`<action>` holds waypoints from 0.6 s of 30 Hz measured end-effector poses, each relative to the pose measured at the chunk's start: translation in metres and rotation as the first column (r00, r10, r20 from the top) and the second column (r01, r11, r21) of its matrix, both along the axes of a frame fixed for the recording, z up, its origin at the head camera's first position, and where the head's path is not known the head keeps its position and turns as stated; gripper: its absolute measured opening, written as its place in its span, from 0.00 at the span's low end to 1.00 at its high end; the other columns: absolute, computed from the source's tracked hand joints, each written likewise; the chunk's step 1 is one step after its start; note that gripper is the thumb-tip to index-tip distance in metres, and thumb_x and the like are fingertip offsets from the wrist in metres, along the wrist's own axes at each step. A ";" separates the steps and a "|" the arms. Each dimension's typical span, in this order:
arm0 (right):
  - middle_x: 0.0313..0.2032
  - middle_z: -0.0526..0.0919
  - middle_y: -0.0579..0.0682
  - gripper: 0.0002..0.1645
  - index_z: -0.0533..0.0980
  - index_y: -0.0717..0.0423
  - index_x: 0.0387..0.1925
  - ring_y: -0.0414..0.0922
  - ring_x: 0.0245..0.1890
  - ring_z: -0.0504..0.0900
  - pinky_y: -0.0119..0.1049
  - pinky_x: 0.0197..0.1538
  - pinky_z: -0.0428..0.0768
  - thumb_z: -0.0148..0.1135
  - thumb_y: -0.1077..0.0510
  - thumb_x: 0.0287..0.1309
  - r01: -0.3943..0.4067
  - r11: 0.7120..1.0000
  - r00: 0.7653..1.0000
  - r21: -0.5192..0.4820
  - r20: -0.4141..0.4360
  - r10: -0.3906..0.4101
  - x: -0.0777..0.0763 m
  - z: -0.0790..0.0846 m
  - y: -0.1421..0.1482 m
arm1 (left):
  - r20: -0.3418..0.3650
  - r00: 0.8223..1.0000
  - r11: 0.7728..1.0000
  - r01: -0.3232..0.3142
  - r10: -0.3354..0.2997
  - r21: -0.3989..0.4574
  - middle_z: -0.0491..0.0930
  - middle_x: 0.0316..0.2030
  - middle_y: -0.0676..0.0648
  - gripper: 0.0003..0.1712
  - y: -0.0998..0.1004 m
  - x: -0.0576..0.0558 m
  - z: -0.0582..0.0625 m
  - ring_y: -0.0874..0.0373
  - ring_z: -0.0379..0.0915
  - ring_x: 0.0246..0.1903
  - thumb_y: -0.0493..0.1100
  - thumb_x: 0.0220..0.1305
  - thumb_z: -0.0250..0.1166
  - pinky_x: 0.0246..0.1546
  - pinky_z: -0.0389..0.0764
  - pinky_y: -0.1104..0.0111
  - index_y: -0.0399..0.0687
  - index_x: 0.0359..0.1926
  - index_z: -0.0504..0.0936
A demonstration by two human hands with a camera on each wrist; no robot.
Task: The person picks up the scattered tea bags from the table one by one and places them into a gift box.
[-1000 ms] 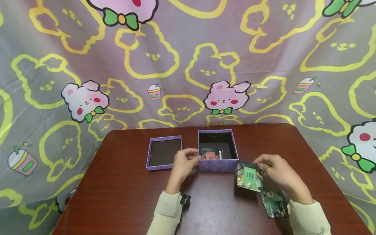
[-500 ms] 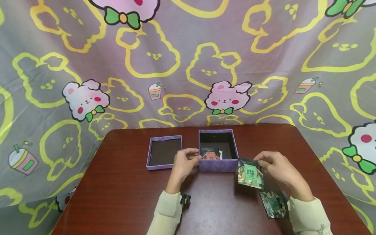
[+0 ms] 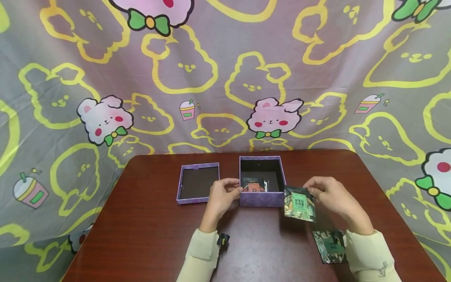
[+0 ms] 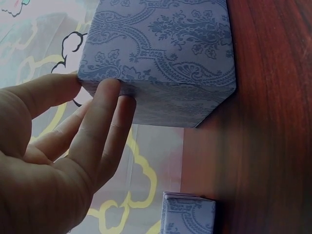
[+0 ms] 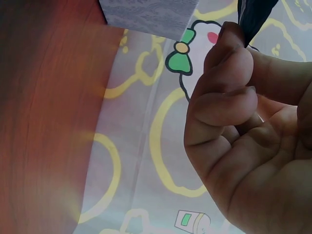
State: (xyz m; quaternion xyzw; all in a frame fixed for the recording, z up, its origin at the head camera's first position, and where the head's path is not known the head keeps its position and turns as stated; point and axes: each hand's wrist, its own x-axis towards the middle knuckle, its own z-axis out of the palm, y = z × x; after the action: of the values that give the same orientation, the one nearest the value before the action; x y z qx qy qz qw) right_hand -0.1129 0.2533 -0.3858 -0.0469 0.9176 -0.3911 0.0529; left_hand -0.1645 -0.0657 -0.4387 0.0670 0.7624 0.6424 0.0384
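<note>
My right hand (image 3: 329, 196) pinches a flat square sachet (image 3: 299, 205) with a green label by its upper right corner. It hangs in the air just right of the purple patterned box (image 3: 262, 199), its left edge overlapping the box's front right corner in the head view. Only a dark edge of the sachet (image 5: 251, 22) shows in the right wrist view. My left hand (image 3: 222, 196) touches the left front corner of the box. There, in the left wrist view, mostly straight fingers (image 4: 97, 117) rest against the box (image 4: 161, 44). Inside the box, sachets with a reddish label (image 3: 254, 187) lean toward the front.
Left of the box lies its shallow purple lid (image 3: 192, 201), dark inside facing up. Another green-labelled sachet (image 3: 328, 248) lies on the brown table (image 3: 148, 235), partly behind the right sleeve. A patterned cloth (image 3: 225, 78) hangs behind and on both sides.
The right hand has lifted the sachet slightly up and away from the person, and its label now faces forward more squarely. The left hand stays at the box corner.
</note>
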 end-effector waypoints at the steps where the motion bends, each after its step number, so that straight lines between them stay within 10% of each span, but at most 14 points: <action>1: 0.22 0.75 0.51 0.08 0.78 0.52 0.36 0.47 0.22 0.74 0.38 0.20 0.74 0.52 0.64 0.62 -0.004 1.000 1.000 -0.006 -0.007 0.004 -0.001 0.000 0.000 | 0.000 1.000 1.000 0.000 0.000 0.000 0.81 0.34 0.43 0.17 0.000 0.000 0.000 0.57 0.80 0.32 0.34 0.52 0.68 0.28 0.82 0.69 0.32 0.43 0.79; 18: 0.26 0.79 0.51 0.08 0.78 0.54 0.37 0.49 0.25 0.75 0.41 0.26 0.77 0.52 0.63 0.63 0.000 0.999 1.000 -0.049 0.001 0.000 -0.018 0.008 -0.007 | -0.002 1.000 1.000 -0.012 0.012 -0.009 0.81 0.32 0.46 0.16 0.000 0.000 -0.002 0.58 0.80 0.31 0.34 0.52 0.68 0.27 0.82 0.69 0.33 0.43 0.80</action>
State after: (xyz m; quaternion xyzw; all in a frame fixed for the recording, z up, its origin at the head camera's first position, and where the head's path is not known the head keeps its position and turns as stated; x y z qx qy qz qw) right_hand -0.1307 0.2462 -0.3782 -0.0481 0.9077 -0.4136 0.0524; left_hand -0.1646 -0.0659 -0.4405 0.0631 0.7657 0.6392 0.0341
